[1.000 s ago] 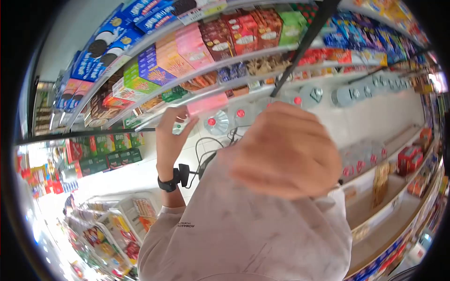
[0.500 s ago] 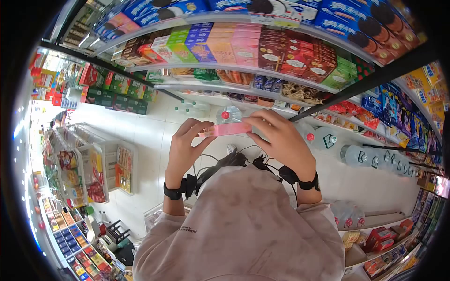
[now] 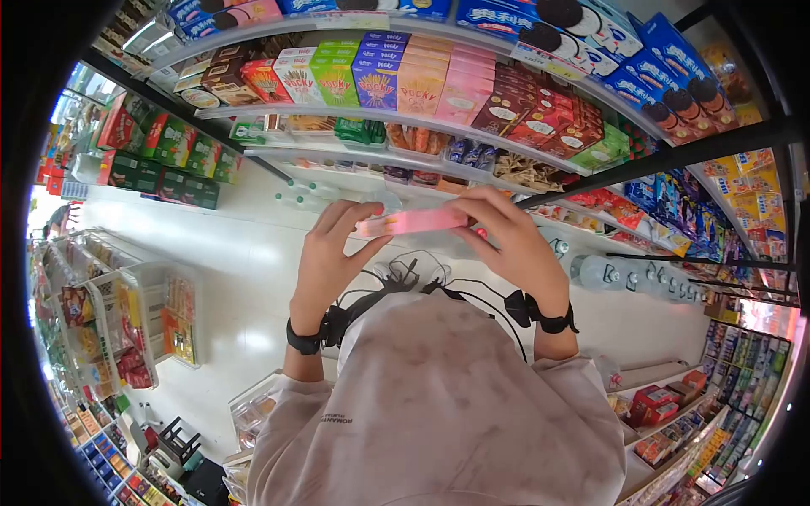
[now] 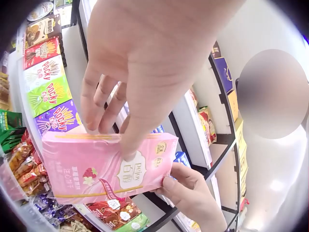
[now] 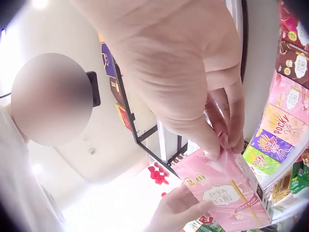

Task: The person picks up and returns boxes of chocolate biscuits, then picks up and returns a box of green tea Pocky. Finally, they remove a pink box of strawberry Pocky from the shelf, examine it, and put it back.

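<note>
Both hands hold a flat pink box (image 3: 415,221) between them, in front of the chest in the head view. The left hand (image 3: 329,261) pinches one end, and the right hand (image 3: 521,253) pinches the opposite end. Seen from the left wrist, the left thumb lies on the printed face of the pink box (image 4: 111,166), with the right hand (image 4: 193,193) at the lower corner. In the right wrist view the right thumb and fingers (image 5: 219,145) pinch an end of the pink box (image 5: 227,193), and the left hand (image 5: 181,208) grips its other side.
A shelf (image 3: 354,110) of coloured snack boxes runs beyond the hands, with blue cookie boxes (image 3: 498,21) above it. Large bottles (image 3: 603,271) stand on the floor at the right. White bins of packets (image 3: 126,312) are at the left. A dark shelf post (image 3: 658,160) slants at the right.
The right hand, raised and blurred a second ago, came down to the pink box, which both hands held half a second ago. The head view has since shifted, and the hands keep their hold.
</note>
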`<action>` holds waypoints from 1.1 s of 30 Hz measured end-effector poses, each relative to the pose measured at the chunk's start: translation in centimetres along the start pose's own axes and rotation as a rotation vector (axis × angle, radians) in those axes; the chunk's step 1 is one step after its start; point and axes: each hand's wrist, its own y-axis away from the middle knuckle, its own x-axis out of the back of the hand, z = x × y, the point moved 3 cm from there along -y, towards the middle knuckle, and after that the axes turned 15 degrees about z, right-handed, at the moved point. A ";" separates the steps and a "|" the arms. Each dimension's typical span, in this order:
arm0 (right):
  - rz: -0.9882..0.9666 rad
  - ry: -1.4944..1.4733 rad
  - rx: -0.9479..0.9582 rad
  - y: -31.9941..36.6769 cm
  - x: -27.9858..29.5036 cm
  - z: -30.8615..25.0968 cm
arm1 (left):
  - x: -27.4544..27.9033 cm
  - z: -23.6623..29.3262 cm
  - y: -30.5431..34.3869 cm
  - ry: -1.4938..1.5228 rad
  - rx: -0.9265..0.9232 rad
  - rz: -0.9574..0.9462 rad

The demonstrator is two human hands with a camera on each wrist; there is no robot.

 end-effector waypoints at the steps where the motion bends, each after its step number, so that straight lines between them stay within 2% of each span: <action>1: 0.017 0.020 -0.037 -0.3 0.0 -0.3 | 0.3 -0.7 -0.1 0.009 0.016 0.006; 6: 0.153 0.202 -0.131 -0.7 1.3 -0.2 | 1.4 -5.2 -0.8 0.077 0.067 -0.028; 11: 0.388 0.434 -0.108 -1.0 3.4 -2.3 | 1.2 -8.2 -2.7 0.087 -0.015 -0.055; 15: 0.549 0.403 -0.079 -0.3 4.6 -2.6 | -0.1 -8.5 -4.5 0.135 -0.055 -0.084; 18: 0.579 0.484 -0.034 -0.6 5.0 -2.9 | -1.7 -7.5 -5.5 0.172 -0.132 -0.090; 20: 0.539 0.582 0.066 -1.2 5.4 -3.3 | -2.5 -6.3 -6.2 0.184 -0.214 -0.064; 22: 0.512 0.625 0.146 -1.5 5.8 -2.8 | -3.4 -5.3 -6.7 0.214 -0.172 -0.075; 29: 0.463 0.547 0.346 -2.2 7.4 2.6 | -6.1 0.2 -8.2 0.212 -0.183 -0.005; 32: 0.458 0.531 0.370 -2.5 8.3 5.8 | -8.6 0.3 -9.8 0.163 -0.303 0.006; 33: 0.494 0.518 0.450 -2.9 8.3 6.6 | -9.5 0.0 -10.4 0.108 -0.354 0.032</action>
